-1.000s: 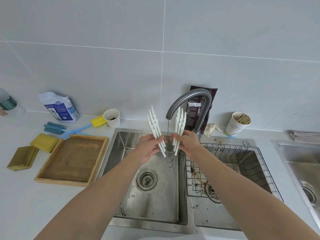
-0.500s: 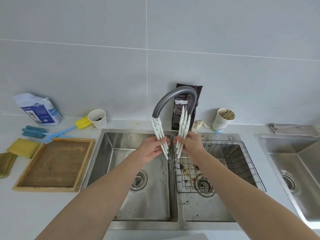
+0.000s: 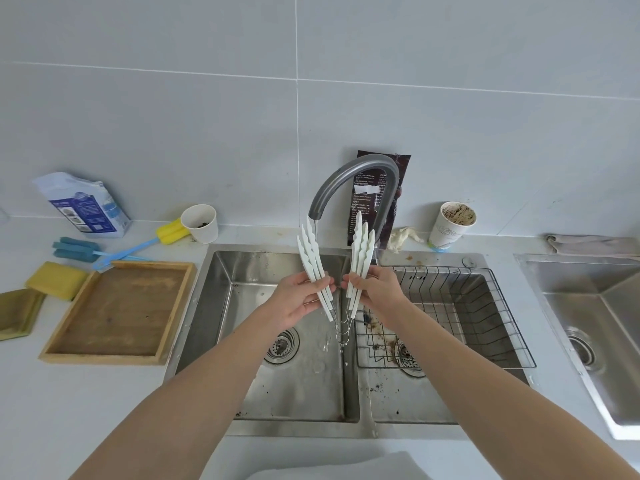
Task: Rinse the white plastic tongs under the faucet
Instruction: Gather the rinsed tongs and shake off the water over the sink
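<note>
Your left hand (image 3: 300,300) curls its fingers round one bundle of the white plastic tongs (image 3: 310,260), and your right hand (image 3: 376,294) grips the other bundle. The arms splay apart, tips up, on either side of the faucet (image 3: 356,170) spout (a thin stream falls from it), above the left sink basin (image 3: 223,299).

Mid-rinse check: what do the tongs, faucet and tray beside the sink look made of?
Tongs: matte white arms, likely plastic, joined below by thin shiny wire loops, probably metal. Faucet: dull grey with a soft sheen, likely brushed metal or a coating. Tray: pale rim, brown grained floor, apparently unfinished wood.
</note>
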Available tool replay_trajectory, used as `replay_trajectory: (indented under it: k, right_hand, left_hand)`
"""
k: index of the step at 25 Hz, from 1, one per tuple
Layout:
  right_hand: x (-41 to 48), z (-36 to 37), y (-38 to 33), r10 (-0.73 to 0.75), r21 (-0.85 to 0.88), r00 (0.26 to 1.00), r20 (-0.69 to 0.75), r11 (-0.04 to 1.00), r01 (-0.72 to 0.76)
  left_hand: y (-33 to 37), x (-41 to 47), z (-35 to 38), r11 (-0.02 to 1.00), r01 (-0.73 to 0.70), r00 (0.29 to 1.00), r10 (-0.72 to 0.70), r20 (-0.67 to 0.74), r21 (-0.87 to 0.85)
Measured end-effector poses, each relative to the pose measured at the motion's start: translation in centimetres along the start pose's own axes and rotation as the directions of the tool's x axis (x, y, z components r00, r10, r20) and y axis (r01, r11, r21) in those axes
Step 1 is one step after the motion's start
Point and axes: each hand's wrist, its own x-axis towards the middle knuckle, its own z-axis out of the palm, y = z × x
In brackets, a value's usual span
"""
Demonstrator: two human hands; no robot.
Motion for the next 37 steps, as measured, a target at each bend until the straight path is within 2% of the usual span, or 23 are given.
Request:
replay_trajectory:
  k: [8, 18, 24, 30, 33, 37]
  right_hand:
    - [-0.4, 1.2, 0.8, 0.029, -0.018, 0.999, 0.039, 0.999, -0.028]
    - [-0.1, 1.9, 0.3, 0.075, -0.125, 0.985, 0.157, 0.991, -0.055]
    - [0.9, 0.5, -0.9, 0.177, 0.219, 0.983, 0.058, 0.958, -0.185]
    - [2.7, -0.4, -1.5, 0.255, 0.56, 0.965, -0.053, 0.808, -0.183]
    - [3.3, -0.6, -1.8, 0.281, 0.64, 0.957, -0.067, 0.748, -0.175]
    - [3.8, -0.4, -2.1, 0.307, 0.65, 0.949, -0.078, 0.737, -0.185]
  left_hand:
    - [-1.8, -1.2, -1.1, 0.988, -0.148, 0.985, 0.152, -0.079, 0.053]
    - [-3.6, -1.8, -3.0, 0.949, -0.296, 0.909, 0.314, -0.275, 0.104]
    - [-4.2, -2.7, -3.6, 0.917, -0.398, 0.856, 0.373, -0.358, 0.004]
    - [-4.8, -3.1, -4.0, 0.924, -0.381, 0.839, 0.344, -0.422, -0.004]
    - [-5.0, -3.3, -3.8, 0.929, -0.37, 0.841, 0.34, -0.421, 0.012]
    - [-4.7, -3.4, -3.6, 0.934, -0.356, 0.846, 0.33, -0.42, 0.016]
